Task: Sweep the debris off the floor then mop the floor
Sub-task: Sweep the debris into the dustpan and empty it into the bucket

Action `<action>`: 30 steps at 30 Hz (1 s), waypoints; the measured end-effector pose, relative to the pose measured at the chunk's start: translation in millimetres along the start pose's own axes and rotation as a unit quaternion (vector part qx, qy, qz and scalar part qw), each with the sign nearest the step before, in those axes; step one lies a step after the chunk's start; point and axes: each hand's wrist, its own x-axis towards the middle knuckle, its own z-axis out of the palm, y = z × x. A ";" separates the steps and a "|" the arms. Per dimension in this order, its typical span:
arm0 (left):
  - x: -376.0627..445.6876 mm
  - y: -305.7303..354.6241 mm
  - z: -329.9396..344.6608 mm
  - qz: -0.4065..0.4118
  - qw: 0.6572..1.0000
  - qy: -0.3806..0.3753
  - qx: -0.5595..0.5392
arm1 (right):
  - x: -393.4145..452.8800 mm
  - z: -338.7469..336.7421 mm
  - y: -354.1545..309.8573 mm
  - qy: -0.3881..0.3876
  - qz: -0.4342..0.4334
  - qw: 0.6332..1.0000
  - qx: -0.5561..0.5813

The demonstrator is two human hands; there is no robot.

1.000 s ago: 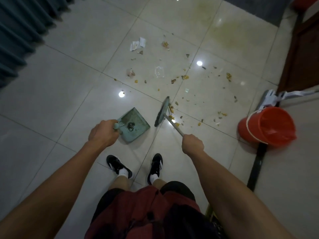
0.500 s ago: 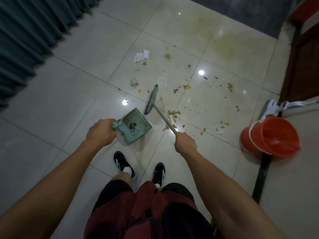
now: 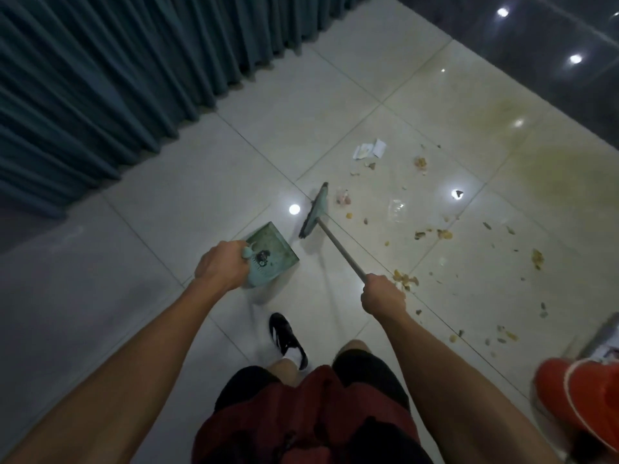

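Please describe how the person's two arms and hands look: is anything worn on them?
Both forearms are bare, with no sleeves in view. The left hand and the right hand wear no gloves. No watch, ring or bracelet shows on the wrists or fingers.

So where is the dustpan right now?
In the head view the green dustpan sits left of centre, gripped by the left hand, just left of the broom head.

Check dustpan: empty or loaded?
Nearly empty: the dustpan in the left hand shows one dark clump; the debris lies on the floor.
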 end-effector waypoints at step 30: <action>200.0 72.3 -103.6 -0.066 0.997 -0.020 0.031 | 229.2 -122.3 -111.5 -0.128 -0.041 0.988 0.074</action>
